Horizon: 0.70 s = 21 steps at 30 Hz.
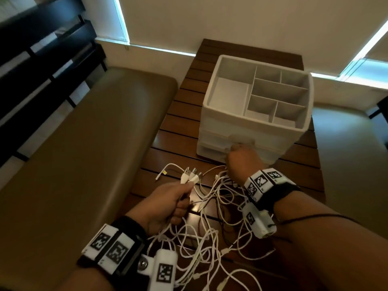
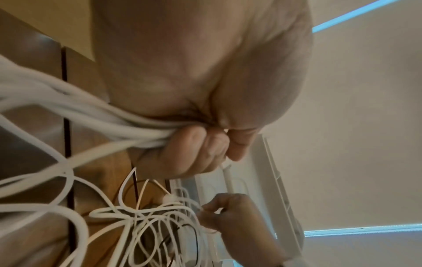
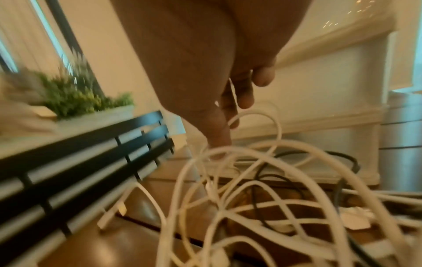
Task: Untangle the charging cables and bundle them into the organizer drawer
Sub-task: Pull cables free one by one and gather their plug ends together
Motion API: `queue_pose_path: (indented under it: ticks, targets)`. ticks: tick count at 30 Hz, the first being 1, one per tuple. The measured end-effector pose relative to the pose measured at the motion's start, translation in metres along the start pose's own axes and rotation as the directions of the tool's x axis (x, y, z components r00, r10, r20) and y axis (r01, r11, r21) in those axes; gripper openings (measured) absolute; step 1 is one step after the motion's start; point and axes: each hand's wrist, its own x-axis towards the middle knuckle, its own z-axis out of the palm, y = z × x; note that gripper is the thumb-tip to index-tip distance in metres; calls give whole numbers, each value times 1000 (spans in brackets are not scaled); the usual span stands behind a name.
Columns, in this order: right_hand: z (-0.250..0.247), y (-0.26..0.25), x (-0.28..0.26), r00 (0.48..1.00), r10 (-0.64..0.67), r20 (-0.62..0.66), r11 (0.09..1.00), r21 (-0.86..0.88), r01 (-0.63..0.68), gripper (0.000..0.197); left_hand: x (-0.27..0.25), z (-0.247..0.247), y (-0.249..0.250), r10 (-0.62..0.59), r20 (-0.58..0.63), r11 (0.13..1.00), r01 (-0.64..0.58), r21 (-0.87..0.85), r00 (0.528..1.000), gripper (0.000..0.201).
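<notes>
A tangle of white charging cables lies on the slatted wooden table, with a thin black cable mixed in. My left hand grips a bunch of these cables in a fist, and several USB plugs stick out past the knuckles. My right hand is curled at the far edge of the tangle, right in front of the white organizer. It pinches one thin white cable between thumb and fingers. The organizer's two drawers look closed.
The organizer's top tray has several empty compartments. A brown padded bench runs along the table's left side, with a black slatted rail behind it. A potted plant stands beyond the rail. More padded seating lies to the right.
</notes>
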Motion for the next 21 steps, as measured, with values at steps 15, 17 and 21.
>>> queue_pose_path:
  ticks: [15,17,21]
  targets:
    - [-13,-37,-120,982,187,-20,537,839,-85,24,10,56,9,319,43,946,-315,-78,947,21]
    - [-12,-44,-125,976,212,-49,513,855,-69,26,7,63,9,322,35,944,-318,-91,946,13]
    - [-15,-47,-129,972,222,-76,513,857,-50,29,-1,69,9,341,34,939,-339,-48,939,9]
